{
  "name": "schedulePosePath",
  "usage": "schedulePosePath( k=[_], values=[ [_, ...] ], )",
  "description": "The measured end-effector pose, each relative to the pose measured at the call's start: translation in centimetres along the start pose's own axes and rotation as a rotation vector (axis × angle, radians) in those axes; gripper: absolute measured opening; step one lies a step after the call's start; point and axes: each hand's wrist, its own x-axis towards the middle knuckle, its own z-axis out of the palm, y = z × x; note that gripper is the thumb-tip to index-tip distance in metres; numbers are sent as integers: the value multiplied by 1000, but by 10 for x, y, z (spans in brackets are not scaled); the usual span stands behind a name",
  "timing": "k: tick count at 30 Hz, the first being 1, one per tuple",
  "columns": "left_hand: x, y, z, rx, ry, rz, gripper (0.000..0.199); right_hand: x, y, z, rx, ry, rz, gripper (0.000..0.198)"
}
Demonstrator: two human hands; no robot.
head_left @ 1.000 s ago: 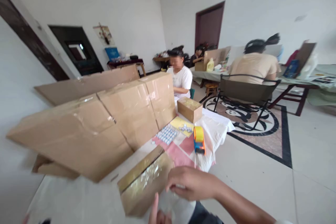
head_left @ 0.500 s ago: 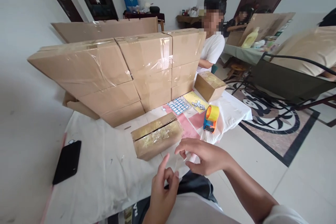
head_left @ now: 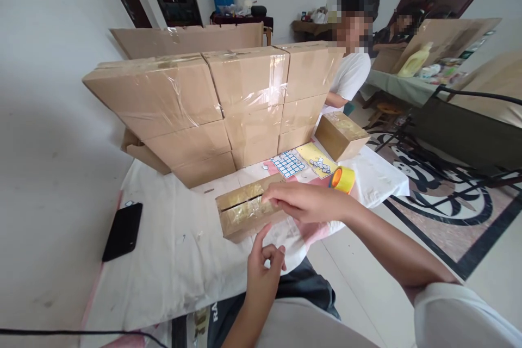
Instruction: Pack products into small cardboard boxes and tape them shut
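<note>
A small cardboard box lies on the cloth-covered table before me, with shiny tape along its top and a dark gap between its flaps. My right hand reaches over the right end of this box, its fingertips down at the seam. Those fingers are drawn together; whatever may be between them is hidden. Just in front of the box is my left hand, index finger stretched out and the other fingers loosely bent, with nothing visible in it. Beyond my right wrist stands a tape dispenser with a yellow roll, partly covered by the arm.
Large taped cartons form a wall across the table's back. Another small box sits at the far right corner, near a seated person in a white shirt. A black phone lies at left. A dark folding chair stands at right.
My right hand has moved from in front of the box up onto its top, its fingers closing together. My left hand stays near the box's front. The view has shifted slightly.
</note>
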Motion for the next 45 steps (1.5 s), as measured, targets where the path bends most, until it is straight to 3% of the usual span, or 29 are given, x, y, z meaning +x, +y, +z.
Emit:
schedulePosePath(
  k=[3, 5, 8, 10, 12, 14, 18, 23, 30, 34, 39, 45],
  values=[
    [7, 5, -3, -64, 90, 55, 65, 15, 8, -7, 33, -18, 21, 31],
    [10, 8, -8, -110, 155, 95, 63, 18, 13, -3, 87, -15, 111, 25],
    [14, 12, -17, -130, 239, 181, 55, 11, 21, 14, 311, -73, 311, 14],
    [18, 16, -21, -115, 253, 268, 50, 4, 26, 27, 542, -174, 421, 23],
    [22, 21, -23, -101, 245, 351, 45, 0, 29, 37, 771, -194, 488, 35],
    [27, 27, -22, -98, 198, 427, 40, 0, 31, 44, 979, -114, 526, 44],
    [36, 30, -17, -115, 45, 539, 33, 8, 30, 48, 1222, 2, 523, 40],
    [34, 25, -10, -124, 100, 525, 31, 20, 28, 49, 1204, 188, 517, 32],
    [32, 23, -8, -85, 164, 499, 37, 27, 29, 48, 1153, 230, 471, 33],
    [38, 17, -17, -36, 100, 623, 38, 30, 25, 53, 1223, 299, 495, 35],
    [37, 7, -20, -35, 72, 639, 39, 35, 26, 63, 1236, 410, 441, 38],
    [37, 6, -4, -123, 281, 528, 45, 29, 34, 61, 1156, 342, 262, 44]
  ],
)
